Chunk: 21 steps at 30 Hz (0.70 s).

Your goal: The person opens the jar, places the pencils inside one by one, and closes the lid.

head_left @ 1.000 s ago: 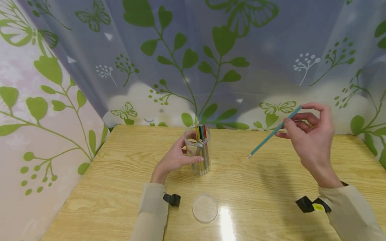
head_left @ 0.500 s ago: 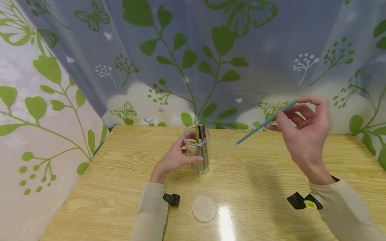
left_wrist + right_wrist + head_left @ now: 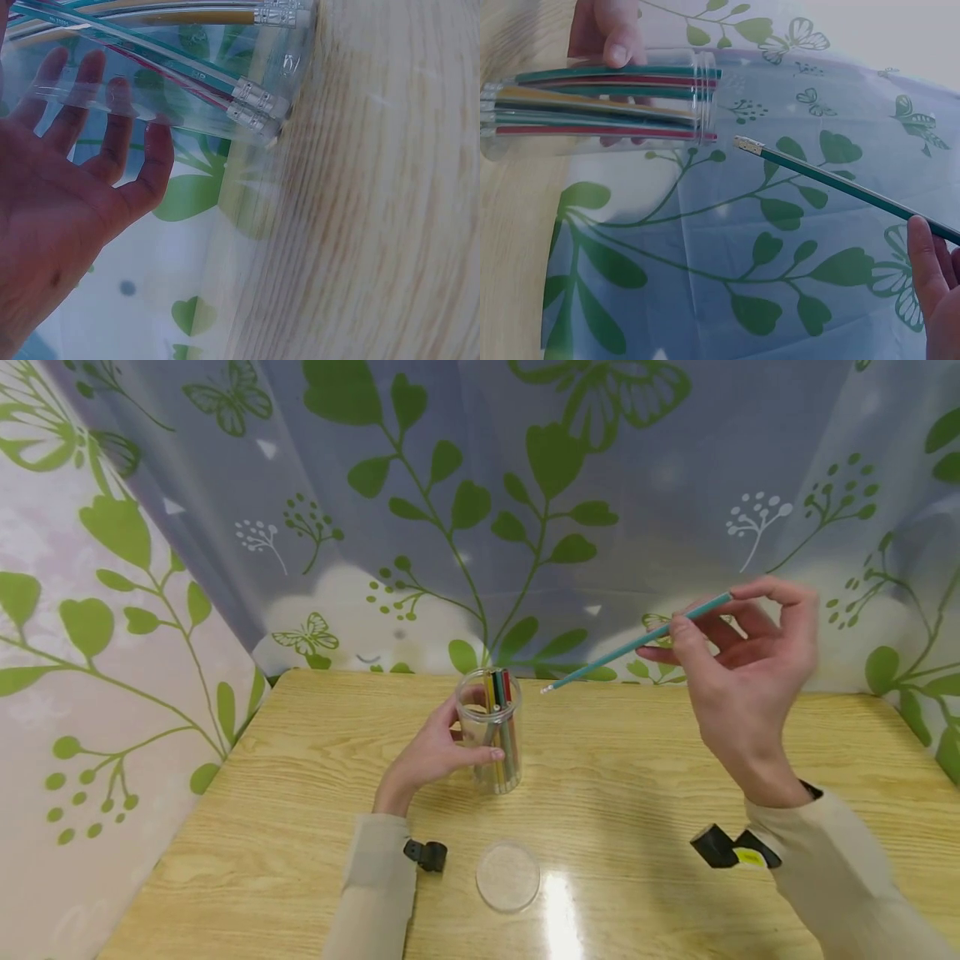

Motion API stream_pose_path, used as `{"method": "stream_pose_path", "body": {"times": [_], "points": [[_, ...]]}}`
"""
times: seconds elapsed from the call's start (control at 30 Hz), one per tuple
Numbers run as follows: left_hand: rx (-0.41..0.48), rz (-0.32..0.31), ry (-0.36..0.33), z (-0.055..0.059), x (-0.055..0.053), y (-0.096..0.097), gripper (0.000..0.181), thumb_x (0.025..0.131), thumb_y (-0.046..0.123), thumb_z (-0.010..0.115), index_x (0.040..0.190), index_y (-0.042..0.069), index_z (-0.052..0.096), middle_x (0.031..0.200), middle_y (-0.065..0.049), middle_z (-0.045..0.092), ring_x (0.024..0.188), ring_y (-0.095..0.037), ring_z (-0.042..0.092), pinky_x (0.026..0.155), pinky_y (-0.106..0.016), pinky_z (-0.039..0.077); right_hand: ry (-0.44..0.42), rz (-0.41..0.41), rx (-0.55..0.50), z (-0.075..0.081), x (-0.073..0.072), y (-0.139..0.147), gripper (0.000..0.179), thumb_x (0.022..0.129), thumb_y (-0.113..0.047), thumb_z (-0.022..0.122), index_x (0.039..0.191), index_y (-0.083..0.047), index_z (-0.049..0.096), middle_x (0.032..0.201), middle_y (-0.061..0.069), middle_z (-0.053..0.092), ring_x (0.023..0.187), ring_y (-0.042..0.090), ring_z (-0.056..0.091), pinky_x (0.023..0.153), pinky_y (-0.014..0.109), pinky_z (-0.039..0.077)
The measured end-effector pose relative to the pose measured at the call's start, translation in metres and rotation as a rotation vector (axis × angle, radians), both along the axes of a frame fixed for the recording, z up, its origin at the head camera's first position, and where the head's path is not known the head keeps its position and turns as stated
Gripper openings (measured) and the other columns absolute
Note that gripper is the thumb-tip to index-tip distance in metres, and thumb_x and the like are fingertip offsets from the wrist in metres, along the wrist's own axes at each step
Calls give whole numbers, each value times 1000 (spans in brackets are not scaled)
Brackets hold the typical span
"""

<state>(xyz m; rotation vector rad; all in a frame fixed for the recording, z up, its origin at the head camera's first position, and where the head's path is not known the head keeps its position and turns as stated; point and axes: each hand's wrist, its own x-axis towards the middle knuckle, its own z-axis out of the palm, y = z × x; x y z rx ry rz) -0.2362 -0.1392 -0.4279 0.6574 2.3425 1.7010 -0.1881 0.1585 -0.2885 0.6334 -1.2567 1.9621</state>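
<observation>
A clear plastic jar (image 3: pixel 468 739) stands upright on the table, holding several pencils (image 3: pixel 592 105) in green, red, yellow and black with their eraser ends down. My left hand (image 3: pixel 431 752) grips the jar from its left side, thumb across the front and fingers behind. Up and to the right, my right hand (image 3: pixel 750 668) pinches a teal pencil (image 3: pixel 622 649) near its far end. That pencil slants down to the left, its eraser end apart from the jar, just right of the rim. In the left wrist view, the left fingers (image 3: pixel 112 142) curve along the jar wall.
A round clear lid (image 3: pixel 507 877) lies flat on the wooden table (image 3: pixel 300 793) in front of the jar. Behind the table hangs a patterned curtain (image 3: pixel 420 527) with green leaves and butterflies. Dark wrist cameras sit on both sleeves.
My right hand has moved left and slightly up, bringing the teal pencil's eraser end close to the jar's rim. The pencil lies flatter than before. My left hand and the jar stay put.
</observation>
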Motion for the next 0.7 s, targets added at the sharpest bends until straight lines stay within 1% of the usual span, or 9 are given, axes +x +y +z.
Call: {"method": "stream_pose_path", "body": {"times": [0.13, 0.33, 0.43, 0.6, 0.7], "points": [[-1, -3, 14, 0, -1, -1, 83, 81, 18, 85, 151, 27, 42, 146, -4, 51, 128, -27, 51, 98, -44, 51, 6, 16, -12, 6, 1, -10, 38, 81, 24, 62, 109, 1, 50, 80, 19, 63, 70, 31, 73, 63, 45, 62], [6, -5, 10, 1, 0, 0, 82, 81, 17, 85, 150, 27, 43, 145, -3, 52, 128, -26, 51, 99, -45, 50, 24, 60, 29, 8, -1, -24, 37, 83, 23, 62, 111, 2, 49, 85, 19, 66, 74, 33, 74, 66, 45, 63], [6, -4, 3, 1, 0, 0, 82, 81, 17, 85, 151, 27, 43, 145, -3, 52, 128, -26, 51, 98, -45, 50, 20, 71, 60, 6, -3, -31, 37, 83, 22, 62, 111, 2, 49, 87, 17, 67, 75, 31, 74, 66, 45, 63], [4, -4, -19, 3, 2, -1, 84, 81, 17, 85, 152, 26, 41, 147, -5, 50, 128, -28, 51, 97, -44, 51, 20, 69, 131, -3, -5, -43, 36, 84, 20, 62, 112, 3, 48, 89, 12, 69, 78, 25, 75, 65, 41, 64], [6, -7, -34, 3, 1, -1, 86, 82, 18, 85, 154, 26, 39, 151, -5, 47, 128, -29, 51, 96, -43, 52, 31, 71, 175, -10, -8, -49, 34, 84, 19, 63, 112, 7, 47, 91, 10, 70, 78, 22, 75, 66, 38, 64]]}}
